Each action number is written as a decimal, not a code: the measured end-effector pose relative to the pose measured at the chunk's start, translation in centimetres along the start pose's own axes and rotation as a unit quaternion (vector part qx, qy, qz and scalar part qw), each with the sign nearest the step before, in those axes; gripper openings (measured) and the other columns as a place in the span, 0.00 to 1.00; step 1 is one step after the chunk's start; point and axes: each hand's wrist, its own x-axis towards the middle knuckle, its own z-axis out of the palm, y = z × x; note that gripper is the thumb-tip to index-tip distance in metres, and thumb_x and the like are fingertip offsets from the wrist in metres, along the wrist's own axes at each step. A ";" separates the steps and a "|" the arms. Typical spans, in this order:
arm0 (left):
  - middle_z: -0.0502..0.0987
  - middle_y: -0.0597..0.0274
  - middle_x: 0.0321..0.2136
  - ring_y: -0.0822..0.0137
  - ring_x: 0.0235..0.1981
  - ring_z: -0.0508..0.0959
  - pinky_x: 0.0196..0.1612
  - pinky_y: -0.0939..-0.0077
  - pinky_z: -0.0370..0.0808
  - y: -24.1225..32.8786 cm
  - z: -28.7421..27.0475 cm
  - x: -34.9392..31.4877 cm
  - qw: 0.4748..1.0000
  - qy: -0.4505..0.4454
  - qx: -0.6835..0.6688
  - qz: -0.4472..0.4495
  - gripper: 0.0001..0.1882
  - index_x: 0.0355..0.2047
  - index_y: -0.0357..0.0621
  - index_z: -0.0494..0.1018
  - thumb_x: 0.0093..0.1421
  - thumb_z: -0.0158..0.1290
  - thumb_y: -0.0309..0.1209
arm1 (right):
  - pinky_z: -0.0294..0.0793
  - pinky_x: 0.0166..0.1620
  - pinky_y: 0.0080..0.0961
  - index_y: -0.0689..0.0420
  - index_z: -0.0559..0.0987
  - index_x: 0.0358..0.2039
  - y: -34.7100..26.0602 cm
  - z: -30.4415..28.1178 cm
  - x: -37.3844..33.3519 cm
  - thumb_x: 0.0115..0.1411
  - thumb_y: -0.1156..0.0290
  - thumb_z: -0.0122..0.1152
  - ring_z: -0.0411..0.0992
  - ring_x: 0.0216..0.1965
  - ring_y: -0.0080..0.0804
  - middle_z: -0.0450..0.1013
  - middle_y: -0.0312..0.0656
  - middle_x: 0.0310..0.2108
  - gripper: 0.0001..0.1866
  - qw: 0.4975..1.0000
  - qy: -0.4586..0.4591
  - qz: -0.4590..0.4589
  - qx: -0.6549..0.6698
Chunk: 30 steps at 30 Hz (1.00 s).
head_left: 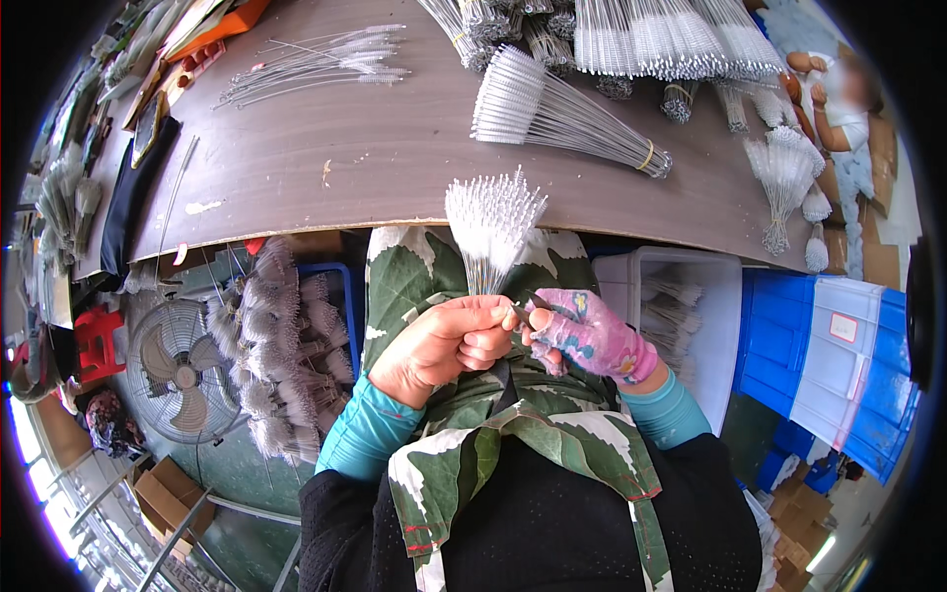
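Observation:
My bare left hand (449,340) is closed around the wire stems of a bunch of white-bristled tube brushes (493,219). The bristle ends point up, in front of the table edge and above my lap. Close against its fingertips, my right hand (597,337), in a pink flowered glove with bare fingertips, is pinched shut. A small dark thing shows between its thumb and finger, too little of it visible to name. On the table beyond lies a larger brush bundle (567,113), its stems tied with a yellow band.
The brown table (316,178) carries loose brushes (326,64) at far left and stacked bundles (671,39) at far right. Below left stand a fan (182,365) and hanging brush bunches (276,345). A white bin (715,326) and blue crates (829,340) stand right. Another person (838,104) sits far right.

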 end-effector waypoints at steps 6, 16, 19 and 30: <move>0.56 0.75 0.15 0.81 0.15 0.52 0.17 0.87 0.48 -0.1 -0.4 0.0 1.000 -0.008 -0.004 -0.002 0.09 0.31 0.39 0.68 0.63 0.45 0.32 | 0.62 0.22 0.15 0.63 0.72 0.34 0.0 0.1 0.0 0.65 0.64 0.47 0.61 0.17 0.16 0.64 0.32 0.19 0.13 1.000 0.007 -0.002 0.007; 0.54 0.78 0.15 0.82 0.15 0.50 0.17 0.86 0.47 -0.5 0.0 -1.2 1.000 0.004 0.005 -0.015 0.07 0.31 0.44 0.68 0.64 0.44 0.32 | 0.64 0.16 0.19 0.58 0.70 0.28 2.2 -5.9 -0.8 0.64 0.64 0.47 0.62 0.13 0.20 0.65 0.35 0.17 0.12 0.922 0.213 -0.259 0.194; 0.53 0.78 0.15 0.82 0.15 0.50 0.17 0.86 0.47 -0.9 -0.7 -1.2 1.000 0.003 -0.004 -0.012 0.07 0.31 0.44 0.68 0.64 0.43 0.32 | 0.62 0.16 0.19 0.59 0.71 0.30 1.4 -4.5 -1.3 0.65 0.62 0.48 0.65 0.16 0.22 0.64 0.34 0.18 0.13 0.949 0.227 -0.206 0.080; 0.55 0.77 0.16 0.82 0.15 0.51 0.16 0.88 0.47 -0.3 -0.4 -1.0 0.999 -0.012 -0.028 -0.028 0.07 0.33 0.42 0.67 0.64 0.43 0.31 | 0.58 0.18 0.12 0.58 0.72 0.39 0.5 -0.8 -0.1 0.62 0.63 0.51 0.66 0.18 0.17 0.66 0.33 0.20 0.12 0.982 0.176 -0.062 0.017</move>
